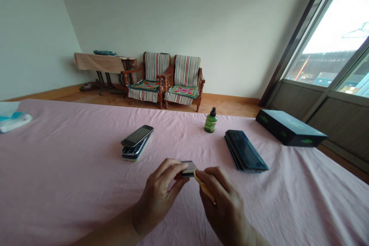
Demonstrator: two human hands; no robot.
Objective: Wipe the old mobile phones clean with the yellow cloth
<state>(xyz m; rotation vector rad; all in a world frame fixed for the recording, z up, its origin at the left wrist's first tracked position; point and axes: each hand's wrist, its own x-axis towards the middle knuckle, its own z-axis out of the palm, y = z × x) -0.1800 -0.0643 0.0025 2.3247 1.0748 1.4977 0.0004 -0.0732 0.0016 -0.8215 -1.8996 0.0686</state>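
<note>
In the middle foreground, my left hand (158, 191) pinches a small phone (189, 167) by its left end, thumb below and fingers above. The phone is grey with a dark edge. My right hand (224, 203) is closed on a yellow cloth (206, 190), whose tip meets the phone's right end. The right fingers cover most of the cloth. Beyond my left hand lies a stack of older phones (137, 142), the top one tilted and dark-screened. A stack of larger dark smartphones (245, 152) lies right of my hands.
A pink sheet (72, 169) covers the surface below. On it stand a green spray bottle (210, 122), a black box (288, 128) at right and a tissue pack (14, 119) at left. Two wooden armchairs (186, 70) and a cloth-covered table (98, 62) stand behind.
</note>
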